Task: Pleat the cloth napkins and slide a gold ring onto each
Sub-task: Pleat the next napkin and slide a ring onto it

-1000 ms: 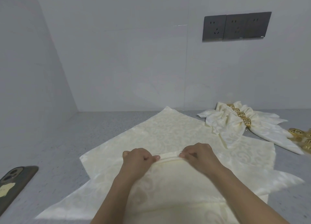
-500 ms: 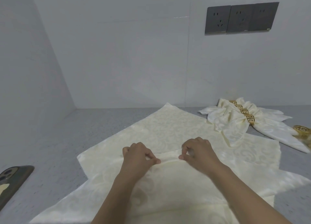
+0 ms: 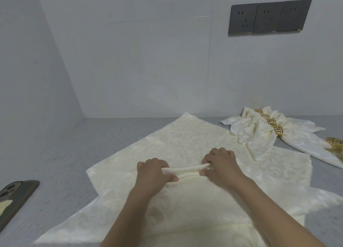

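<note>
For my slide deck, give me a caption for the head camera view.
Both hands, left hand and right hand, pinch a pleat in the cream napkin beside finished ringed napkins.

We saw a grey speckled surface that met pale walls at the back and left. A cream patterned napkin lay spread flat across its middle, over at least one more flat cloth of the same kind. To the right of that napkin, toward the back wall, rested a bunch of pleated napkins, each wearing a gold ring. Farther right, a loose gold ring sat at the frame edge. Far left of the napkin lay a dark phone, camera side up.
</note>
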`<state>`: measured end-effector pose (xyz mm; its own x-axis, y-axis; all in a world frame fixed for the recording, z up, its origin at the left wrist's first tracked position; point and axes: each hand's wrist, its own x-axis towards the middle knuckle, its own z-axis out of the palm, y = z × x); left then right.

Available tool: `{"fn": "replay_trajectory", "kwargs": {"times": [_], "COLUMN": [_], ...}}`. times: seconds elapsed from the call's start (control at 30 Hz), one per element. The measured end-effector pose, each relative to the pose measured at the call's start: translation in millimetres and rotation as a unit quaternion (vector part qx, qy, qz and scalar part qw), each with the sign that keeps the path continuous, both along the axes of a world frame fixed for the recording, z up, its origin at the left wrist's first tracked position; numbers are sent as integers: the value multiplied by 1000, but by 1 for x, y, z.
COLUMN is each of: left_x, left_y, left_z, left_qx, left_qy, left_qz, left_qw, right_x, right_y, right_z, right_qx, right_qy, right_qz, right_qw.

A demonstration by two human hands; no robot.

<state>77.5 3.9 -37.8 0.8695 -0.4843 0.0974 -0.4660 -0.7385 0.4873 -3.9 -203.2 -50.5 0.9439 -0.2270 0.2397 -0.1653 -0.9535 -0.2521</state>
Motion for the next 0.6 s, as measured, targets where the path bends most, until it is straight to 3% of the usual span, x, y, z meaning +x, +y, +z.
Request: {"fn": "replay_trajectory", "kwargs": {"times": [0.3,0.6], "left_x": [9,6], "left_y": [-12,1], "left_z": [4,3], "left_qx": [4,-2], "left_qy": [-170,-50], "left_qz": [-15,-61], "left_qw": [985,997], "right_x": [-1,-18], "right_y": [-3,-2], "right_z": [2,13], "right_qx": [-43,66], "right_qy": [-157,-9], "right_qz": [3,37], "right_qw": [987,997]}}
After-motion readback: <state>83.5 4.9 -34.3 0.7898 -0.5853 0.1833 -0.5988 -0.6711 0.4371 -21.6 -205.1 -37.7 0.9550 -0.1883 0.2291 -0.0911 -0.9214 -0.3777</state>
